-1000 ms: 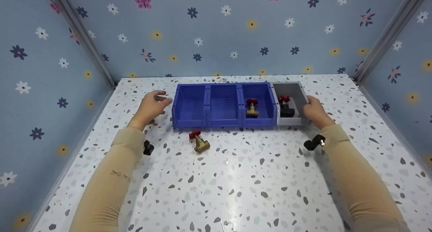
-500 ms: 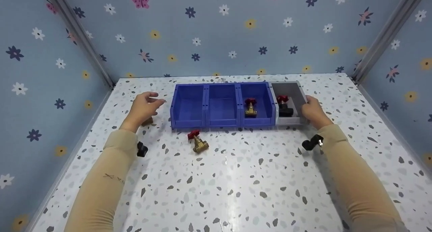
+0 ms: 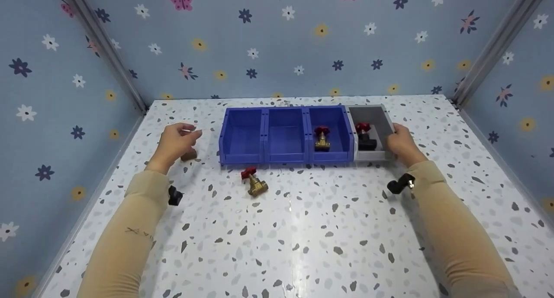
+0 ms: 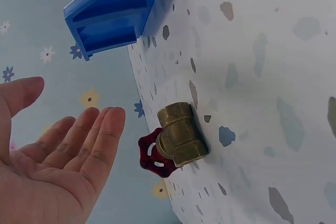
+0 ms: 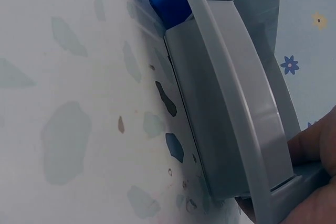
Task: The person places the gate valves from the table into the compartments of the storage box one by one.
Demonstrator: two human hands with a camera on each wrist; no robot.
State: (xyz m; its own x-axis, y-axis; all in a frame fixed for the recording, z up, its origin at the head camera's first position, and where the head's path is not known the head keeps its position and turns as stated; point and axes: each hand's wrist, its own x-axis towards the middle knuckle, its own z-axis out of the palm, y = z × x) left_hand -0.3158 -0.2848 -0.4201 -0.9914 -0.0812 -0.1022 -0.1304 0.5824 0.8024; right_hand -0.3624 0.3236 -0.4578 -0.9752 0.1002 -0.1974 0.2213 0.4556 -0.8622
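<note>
My left hand (image 3: 173,143) hovers left of the bins with relaxed fingers and nothing in it. Just beyond it in the left wrist view lies a brass valve (image 4: 182,135) with a red handwheel, mostly covered by the hand in the head view. My right hand (image 3: 402,144) grips the right wall of the grey bin (image 3: 376,155), fingers on one side and thumb on the other. A valve with a black body (image 3: 367,142) and red handwheel sits in that bin. Another brass valve (image 3: 257,187) lies on the table before the blue bins.
Three blue bins (image 3: 264,157) stand in a row, joined to the grey bin at the right end. The rightmost blue one holds a brass valve (image 3: 322,144). Patterned walls (image 3: 277,42) close off the speckled table (image 3: 294,237) at the back and sides.
My left hand has moved left, away from the leftmost blue bin, exposing more of the valve near it. The right hand has stayed on the grey bin.
</note>
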